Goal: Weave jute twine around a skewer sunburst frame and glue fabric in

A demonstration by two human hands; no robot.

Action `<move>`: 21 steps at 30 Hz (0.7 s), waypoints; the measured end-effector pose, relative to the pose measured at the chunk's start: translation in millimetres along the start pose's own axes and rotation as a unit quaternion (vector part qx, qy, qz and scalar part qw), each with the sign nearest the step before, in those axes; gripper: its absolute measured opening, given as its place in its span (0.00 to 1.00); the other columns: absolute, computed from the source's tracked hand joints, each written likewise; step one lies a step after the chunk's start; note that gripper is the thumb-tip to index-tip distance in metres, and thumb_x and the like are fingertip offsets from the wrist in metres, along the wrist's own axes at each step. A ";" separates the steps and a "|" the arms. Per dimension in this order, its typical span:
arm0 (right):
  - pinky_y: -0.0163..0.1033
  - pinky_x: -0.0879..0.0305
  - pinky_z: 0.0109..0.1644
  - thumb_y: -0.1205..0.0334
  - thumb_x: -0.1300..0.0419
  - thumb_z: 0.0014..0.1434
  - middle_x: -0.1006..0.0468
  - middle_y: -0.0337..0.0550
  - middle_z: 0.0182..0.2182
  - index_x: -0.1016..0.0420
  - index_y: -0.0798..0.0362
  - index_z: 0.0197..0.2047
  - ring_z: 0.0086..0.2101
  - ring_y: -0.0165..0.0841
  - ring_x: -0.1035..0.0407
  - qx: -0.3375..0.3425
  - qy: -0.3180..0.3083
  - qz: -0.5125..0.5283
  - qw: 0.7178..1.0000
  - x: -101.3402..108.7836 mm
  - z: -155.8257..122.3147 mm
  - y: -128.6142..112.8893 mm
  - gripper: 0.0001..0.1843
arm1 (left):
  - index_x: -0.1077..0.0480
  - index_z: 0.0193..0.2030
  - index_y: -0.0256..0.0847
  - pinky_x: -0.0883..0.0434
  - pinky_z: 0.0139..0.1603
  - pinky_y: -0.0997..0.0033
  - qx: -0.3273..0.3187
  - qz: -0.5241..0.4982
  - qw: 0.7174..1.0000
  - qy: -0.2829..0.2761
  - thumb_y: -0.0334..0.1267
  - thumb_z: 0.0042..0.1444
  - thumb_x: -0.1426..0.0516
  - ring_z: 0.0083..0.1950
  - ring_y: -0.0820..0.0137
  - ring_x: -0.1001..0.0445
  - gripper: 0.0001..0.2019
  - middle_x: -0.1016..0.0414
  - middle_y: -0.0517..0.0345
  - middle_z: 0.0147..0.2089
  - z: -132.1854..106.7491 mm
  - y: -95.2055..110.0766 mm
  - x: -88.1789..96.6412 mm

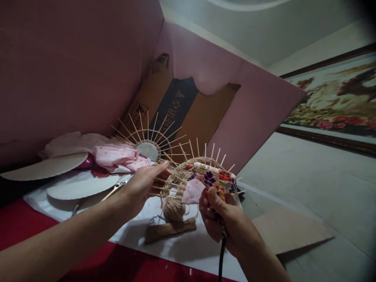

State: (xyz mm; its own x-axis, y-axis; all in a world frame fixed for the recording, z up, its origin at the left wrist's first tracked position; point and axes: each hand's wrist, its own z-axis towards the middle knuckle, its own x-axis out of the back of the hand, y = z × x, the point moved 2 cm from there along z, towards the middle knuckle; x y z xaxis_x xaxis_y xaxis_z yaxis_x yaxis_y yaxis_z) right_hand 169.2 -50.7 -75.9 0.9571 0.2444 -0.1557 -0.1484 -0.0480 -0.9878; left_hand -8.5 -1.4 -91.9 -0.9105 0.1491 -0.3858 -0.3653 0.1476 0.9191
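My left hand point(143, 187) grips the side of a round woven piece point(179, 176) made of twine wound between thin wooden sticks that fan outward. My right hand point(223, 219) is closed around the handle of a glue gun point(213, 177) wrapped in flowered tape, its nozzle pointing at the rim of the woven piece. A black cord point(221, 258) hangs down from the gun. A ball of jute twine point(174, 209) sits just below the woven piece. A second stick-and-twine disc point(148, 149) lies behind it.
Scissors point(113, 190) lie on white paper point(182, 244) over a red surface point(35, 231). Pink floral cloth point(117, 156) and pale cardboard half-discs point(47, 168) lie at left. A cardboard scrap point(288, 231) is at right. Pink boards and a brown box point(182, 113) stand behind.
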 end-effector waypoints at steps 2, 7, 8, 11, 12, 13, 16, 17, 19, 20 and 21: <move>0.25 0.55 0.11 0.46 0.36 0.51 0.41 0.29 0.17 0.38 0.54 0.25 0.12 0.17 0.53 0.002 0.001 0.008 1.000 0.9 0.9 -0.5 0.22 | 0.27 0.25 0.36 0.39 0.30 0.70 -0.001 0.002 1.000 -0.001 0.52 0.51 0.43 0.27 0.68 0.31 0.18 0.24 0.52 0.26 0.5 -0.5 0.2; 0.25 0.54 0.12 0.47 0.37 0.53 0.38 0.31 0.19 0.31 0.55 0.33 0.12 0.17 0.52 0.013 -0.019 0.017 1.000 2.8 3.9 -4.2 0.18 | 0.26 0.26 0.36 0.38 0.31 0.70 0.001 -0.001 1.000 0.003 0.51 0.51 0.43 0.27 0.69 0.30 0.18 0.24 0.53 0.27 0.6 -0.5 0.2; 0.25 0.53 0.12 0.46 0.37 0.53 0.36 0.32 0.20 0.30 0.55 0.34 0.13 0.17 0.50 0.014 -0.022 0.016 1.000 2.8 4.5 -4.8 0.18 | 0.27 0.26 0.37 0.38 0.30 0.71 0.002 -0.001 1.000 0.003 0.51 0.51 0.43 0.27 0.70 0.30 0.17 0.24 0.54 0.27 0.5 -0.3 0.1; 0.25 0.50 0.13 0.47 0.38 0.53 0.31 0.38 0.23 0.27 0.57 0.35 0.16 0.20 0.44 0.023 -0.023 0.002 0.999 2.1 6.4 -5.8 0.19 | 0.26 0.26 0.37 0.36 0.31 0.71 0.013 0.011 1.000 0.007 0.50 0.51 0.42 0.26 0.70 0.29 0.17 0.23 0.54 0.27 0.1 0.4 0.4; 0.25 0.49 0.13 0.47 0.37 0.53 0.30 0.39 0.24 0.26 0.57 0.35 0.17 0.21 0.42 0.031 -0.017 -0.001 0.999 2.0 7.0 -6.3 0.19 | 0.26 0.27 0.37 0.36 0.31 0.70 0.013 0.017 1.000 0.009 0.50 0.51 0.42 0.27 0.69 0.29 0.16 0.23 0.53 0.27 0.1 0.9 0.6; 0.25 0.48 0.14 0.49 0.35 0.51 0.29 0.40 0.24 0.26 0.58 0.36 0.18 0.21 0.41 0.041 -0.005 0.000 0.999 2.4 7.7 -6.8 0.19 | 0.26 0.27 0.37 0.35 0.32 0.70 0.012 0.024 1.000 0.013 0.49 0.50 0.41 0.28 0.69 0.28 0.16 0.23 0.53 0.28 0.2 1.4 0.9; 0.25 0.44 0.17 0.53 0.31 0.47 0.26 0.41 0.26 0.25 0.58 0.36 0.19 0.21 0.39 0.082 0.028 0.018 0.996 6.9 8.7 -8.1 0.18 | 0.26 0.28 0.38 0.34 0.32 0.71 0.004 0.041 0.999 0.025 0.48 0.48 0.39 0.28 0.69 0.29 0.14 0.23 0.53 0.29 1.3 2.2 1.4; 0.26 0.43 0.17 0.55 0.31 0.47 0.26 0.42 0.27 0.25 0.57 0.37 0.19 0.22 0.38 0.094 0.032 0.025 0.995 9.4 8.5 -7.9 0.18 | 0.26 0.28 0.38 0.35 0.31 0.71 0.008 0.046 0.998 0.030 0.48 0.47 0.39 0.28 0.70 0.29 0.14 0.23 0.54 0.29 2.0 1.8 1.5; 0.26 0.44 0.16 0.55 0.31 0.48 0.24 0.44 0.32 0.26 0.56 0.40 0.22 0.25 0.35 0.108 0.030 0.037 0.993 15.2 7.4 -5.9 0.19 | 0.27 0.28 0.37 0.35 0.30 0.71 0.023 0.055 0.997 0.041 0.49 0.47 0.39 0.27 0.71 0.29 0.14 0.24 0.54 0.28 3.5 -0.2 1.8; 0.26 0.45 0.15 0.56 0.32 0.48 0.24 0.45 0.34 0.26 0.56 0.41 0.23 0.26 0.34 0.111 0.030 0.043 0.992 18.4 6.5 -4.2 0.19 | 0.27 0.28 0.37 0.35 0.30 0.72 0.031 0.058 0.997 0.044 0.49 0.48 0.39 0.26 0.71 0.30 0.15 0.24 0.54 0.27 4.4 -1.6 1.8; 0.25 0.46 0.15 0.56 0.32 0.49 0.24 0.46 0.35 0.26 0.55 0.42 0.24 0.26 0.34 0.111 0.030 0.049 0.992 21.4 5.4 -2.3 0.18 | 0.27 0.27 0.37 0.35 0.29 0.72 0.038 0.060 0.996 0.046 0.49 0.48 0.39 0.26 0.71 0.30 0.15 0.25 0.54 0.26 5.2 -3.1 1.9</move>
State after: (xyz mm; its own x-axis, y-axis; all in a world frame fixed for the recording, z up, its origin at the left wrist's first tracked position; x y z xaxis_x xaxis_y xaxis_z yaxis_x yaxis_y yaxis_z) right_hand 188.7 -40.1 -77.0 0.9471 0.1915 -0.2576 -0.2872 0.1474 -0.9465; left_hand -8.2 3.6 -95.9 -0.9616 0.0807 -0.2622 -0.2411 0.2077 0.9480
